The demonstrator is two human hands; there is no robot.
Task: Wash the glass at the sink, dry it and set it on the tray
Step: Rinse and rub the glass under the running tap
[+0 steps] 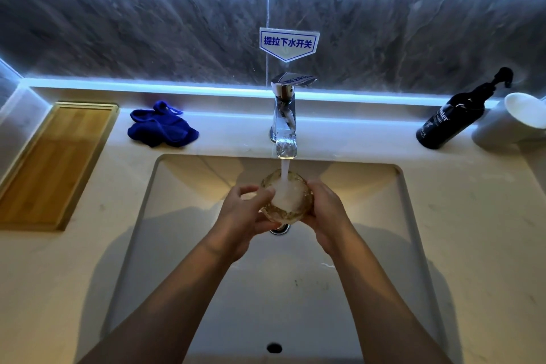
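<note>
Both hands cup the textured glass [286, 196] over the sink [413, 216], left hand [242, 216] and right hand [328, 210] wrapped on its sides, faucet [285, 115] stream hitting it. Risk: wet glass slips, knocks the basin; likely splashing. Blue cloth [162, 124] and wooden tray [56, 162] lie left on the table, path clear. Black pump bottle [455, 115], white cup [511, 118] right.

A royal-blue cloth [162, 125] and honey-toned wooden tray [50, 165] at left, a black pump bottle [452, 120] at right, against grey veined marble wall [147, 26]; amber-tinted glass [288, 210] centre.
</note>
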